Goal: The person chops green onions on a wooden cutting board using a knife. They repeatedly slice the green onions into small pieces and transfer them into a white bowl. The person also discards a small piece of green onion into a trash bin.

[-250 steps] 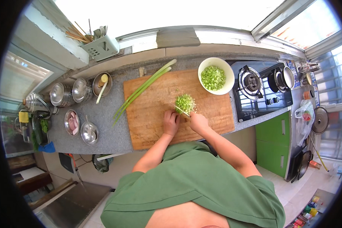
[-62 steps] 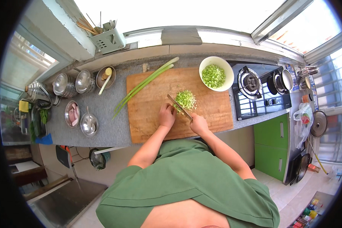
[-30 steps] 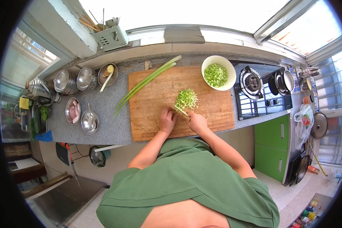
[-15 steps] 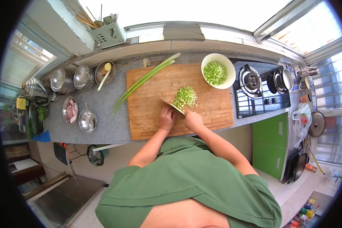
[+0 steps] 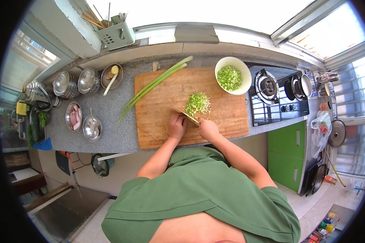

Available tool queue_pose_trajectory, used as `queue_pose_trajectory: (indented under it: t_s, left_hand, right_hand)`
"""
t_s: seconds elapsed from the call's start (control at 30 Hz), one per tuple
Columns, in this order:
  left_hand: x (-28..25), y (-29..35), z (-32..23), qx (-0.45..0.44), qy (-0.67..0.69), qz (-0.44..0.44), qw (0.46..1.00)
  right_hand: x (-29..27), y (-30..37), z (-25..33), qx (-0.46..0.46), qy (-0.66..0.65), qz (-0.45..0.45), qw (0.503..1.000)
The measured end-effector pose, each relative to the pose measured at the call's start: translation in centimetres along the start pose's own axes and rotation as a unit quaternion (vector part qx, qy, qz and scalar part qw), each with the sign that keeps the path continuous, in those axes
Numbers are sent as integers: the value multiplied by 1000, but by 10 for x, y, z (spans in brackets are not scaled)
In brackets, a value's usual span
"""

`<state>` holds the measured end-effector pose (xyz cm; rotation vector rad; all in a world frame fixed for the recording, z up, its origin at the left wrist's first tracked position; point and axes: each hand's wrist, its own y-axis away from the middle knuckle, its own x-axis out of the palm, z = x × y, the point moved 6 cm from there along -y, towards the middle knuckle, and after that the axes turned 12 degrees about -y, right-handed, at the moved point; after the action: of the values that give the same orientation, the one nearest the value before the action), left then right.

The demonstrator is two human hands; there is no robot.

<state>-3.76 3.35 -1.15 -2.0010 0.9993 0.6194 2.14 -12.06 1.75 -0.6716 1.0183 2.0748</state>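
Observation:
A kitchen knife [image 5: 185, 114] stands edge-on over the wooden cutting board [image 5: 158, 109], its handle in the closed fist of my right hand [image 5: 209, 130]. My left hand [image 5: 177, 126] is just left of the blade, its fingers curled and close against it. Whatever those fingers may hold is hidden. Right beyond the blade lies a heap of chopped green onion [image 5: 198, 103], with loose bits around it. Long whole green onions [image 5: 154, 84] rest across the board's far left edge. On the far right corner, a white bowl [image 5: 246, 83] holds more chopped green onion [image 5: 229, 77].
Along the counter's left stand metal bowls [image 5: 87, 81], a bowl of ginger and a white stalk [image 5: 117, 84], a bowl of raw meat [image 5: 70, 125] and a bowl with a spoon [image 5: 92, 135]. A gas stove [image 5: 280, 111] is at right. A utensil basket [image 5: 121, 37] sits on the sill.
My right hand and the knife handle have shifted very slightly right and down. My left hand stays beside the blade. The heap and whole green onions look the same.

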Motion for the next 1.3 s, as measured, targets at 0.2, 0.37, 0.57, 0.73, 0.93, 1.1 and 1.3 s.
queue_pose_trajectory:
  t_s: [0.2,0.37,0.57,0.73,0.93,1.1,1.3]
  left_hand:
    - [-1,-2,0,12,11,-8,1000]
    - [-5,3,4,-2,34,-8,999]
    - [-1,5,5,7,3,-2,1000]
    - [0,6,6,1,-6,12,1000]
    - [-11,14,6,-23,34,-16,999]
    - [-10,17,10,-36,25,-1,999]
    - [-11,15,8,-17,11,-2,1000]
  right_hand:
    - [4,-4,10,19,-20,2,1000]
    - [-10,5,13,11,-45,-5,999]
    - [-3,1,10,14,1,21,1000]
    - [13,-8,7,4,-12,-19,1000]
    - [-3,11,11,-5,-51,-10,999]
    - [2,18,9,-8,-37,-12,999]
    - [1,14,8,-16,-31,-16,999]
